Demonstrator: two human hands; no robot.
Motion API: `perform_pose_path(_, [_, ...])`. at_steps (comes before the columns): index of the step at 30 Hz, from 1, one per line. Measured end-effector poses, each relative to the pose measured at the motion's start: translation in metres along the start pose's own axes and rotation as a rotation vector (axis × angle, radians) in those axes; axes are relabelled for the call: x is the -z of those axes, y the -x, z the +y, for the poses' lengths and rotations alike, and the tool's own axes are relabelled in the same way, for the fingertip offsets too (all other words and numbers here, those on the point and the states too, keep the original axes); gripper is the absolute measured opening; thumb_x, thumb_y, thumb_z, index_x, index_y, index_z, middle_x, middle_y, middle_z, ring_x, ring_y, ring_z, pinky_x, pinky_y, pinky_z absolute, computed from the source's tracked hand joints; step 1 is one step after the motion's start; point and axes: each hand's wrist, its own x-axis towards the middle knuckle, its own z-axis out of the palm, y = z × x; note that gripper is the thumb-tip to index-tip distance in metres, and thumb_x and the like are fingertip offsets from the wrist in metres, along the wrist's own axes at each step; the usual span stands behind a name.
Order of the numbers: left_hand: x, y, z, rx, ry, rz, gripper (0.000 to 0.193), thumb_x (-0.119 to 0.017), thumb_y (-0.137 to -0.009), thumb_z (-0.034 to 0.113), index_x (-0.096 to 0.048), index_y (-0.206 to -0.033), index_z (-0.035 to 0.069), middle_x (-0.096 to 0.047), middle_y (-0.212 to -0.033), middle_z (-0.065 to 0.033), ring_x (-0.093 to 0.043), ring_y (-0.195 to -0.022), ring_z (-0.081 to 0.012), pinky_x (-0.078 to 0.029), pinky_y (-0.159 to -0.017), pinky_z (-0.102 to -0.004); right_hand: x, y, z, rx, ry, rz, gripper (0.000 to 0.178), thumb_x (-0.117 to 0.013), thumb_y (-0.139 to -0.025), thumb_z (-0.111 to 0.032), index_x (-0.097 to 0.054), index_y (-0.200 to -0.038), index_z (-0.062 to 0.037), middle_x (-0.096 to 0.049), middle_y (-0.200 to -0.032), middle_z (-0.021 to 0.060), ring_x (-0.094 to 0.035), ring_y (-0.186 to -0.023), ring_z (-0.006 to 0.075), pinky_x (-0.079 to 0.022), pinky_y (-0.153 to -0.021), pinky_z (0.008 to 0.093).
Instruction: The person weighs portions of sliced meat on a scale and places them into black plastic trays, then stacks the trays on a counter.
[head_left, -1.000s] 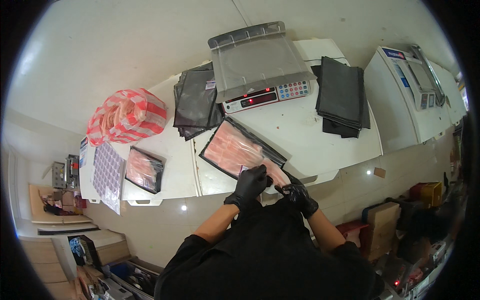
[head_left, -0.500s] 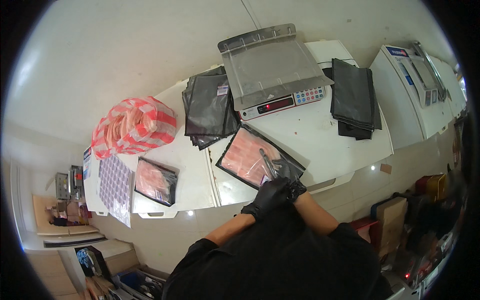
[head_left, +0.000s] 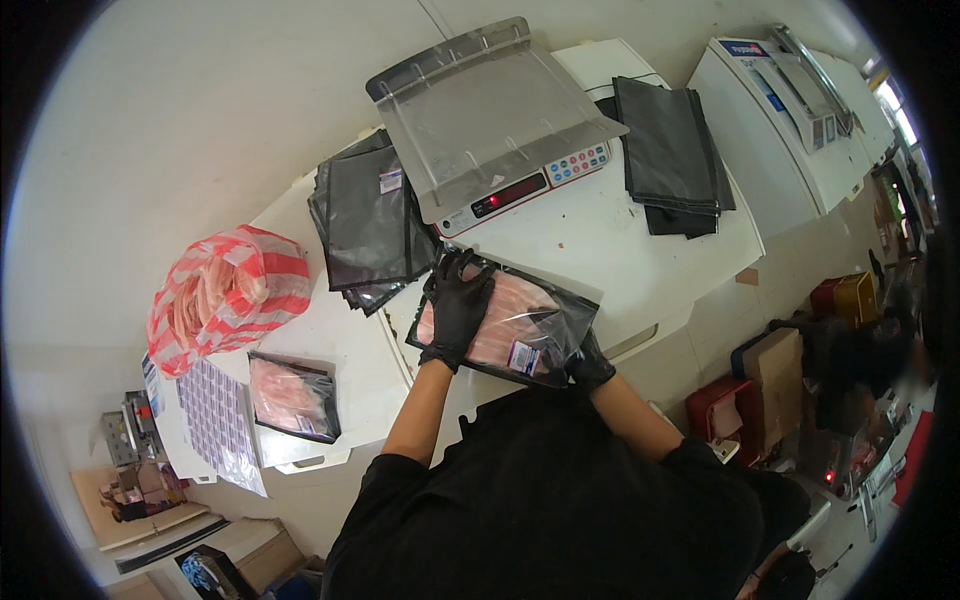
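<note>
A clear-fronted, black-backed bag of sliced pink meat [head_left: 505, 318] lies on the white table in front of me, with a small label near its near edge. My left hand [head_left: 460, 308], in a black glove, lies over the left end of the bag, its fingers curled at the far corner. My right hand [head_left: 590, 362], also gloved, is closed at the bag's right end, its fingertips partly hidden. A dark patch shows through the film between the hands. Beyond the bag stands a weighing scale [head_left: 500, 120] with a bare metal tray and lit red display.
Stacks of black bags [head_left: 368, 218] and more black bags [head_left: 668, 150] flank the scale. To the left are a red-striped plastic bag of meat [head_left: 235, 290], a smaller packed meat bag [head_left: 290, 395] and a label sheet [head_left: 215, 415]. A white machine [head_left: 790, 110] stands far right.
My hands have moved apart: the left went to the bag's left end, the right to its right end. The slim grey tool they held is out of sight. The view has shifted.
</note>
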Motion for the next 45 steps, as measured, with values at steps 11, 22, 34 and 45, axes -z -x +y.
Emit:
perform_pose_path(11, [-0.014, 0.007, 0.018, 0.001, -0.431, -0.177, 0.051, -0.055, -0.1, 0.037, -0.053, -0.148, 0.018, -0.039, -0.16, -0.0135, -0.022, -0.152, -0.0409, -0.008, -0.116, -0.0703, -0.004, 0.034, -0.042, 0.089, 0.199, -0.009, 0.054, -0.057, -0.101, -0.027, -0.044, -0.148, -0.0029, -0.056, -0.141, 0.0153, -0.06, -0.122, 0.0265, -0.05, -0.103, 0.0403])
perform_pose_path(22, [0.002, 0.031, 0.068, 0.111, -0.152, 0.108, 0.044, -0.065, -0.094, 0.026, -0.06, -0.136, 0.012, -0.058, -0.135, -0.0137, -0.045, -0.134, -0.0361, -0.028, -0.114, -0.0561, 0.049, 0.025, -0.051, -0.122, -0.09, -0.096, 0.031, -0.059, -0.094, -0.008, -0.062, -0.125, -0.0031, -0.064, -0.127, 0.0134, -0.063, -0.114, 0.0276, -0.052, -0.093, 0.0433])
perform_pose_path(34, [-0.055, 0.192, 0.144, 1.146, 0.79, -0.126, 0.043, -0.061, -0.1, 0.041, -0.073, -0.096, 0.0, -0.071, -0.081, -0.0072, -0.064, -0.07, -0.0156, -0.05, -0.064, -0.0326, 0.131, -0.037, -0.063, -0.273, 0.114, -0.231, 0.033, -0.063, -0.101, -0.027, -0.07, -0.094, 0.0042, -0.067, -0.07, 0.0076, -0.059, -0.055, 0.0154, -0.048, -0.054, 0.0304])
perform_pose_path(45, [-0.098, 0.188, 0.153, 0.757, 1.052, 0.182, 0.038, -0.056, -0.105, 0.033, -0.067, -0.089, 0.0, -0.053, -0.066, -0.0008, -0.049, -0.058, -0.0107, -0.04, -0.053, -0.0299, 0.105, -0.064, -0.071, -0.339, 0.159, -0.632, 0.032, -0.063, -0.101, -0.026, -0.063, -0.076, -0.0059, -0.055, -0.059, 0.0013, -0.05, -0.05, 0.0108, -0.037, -0.048, 0.0285])
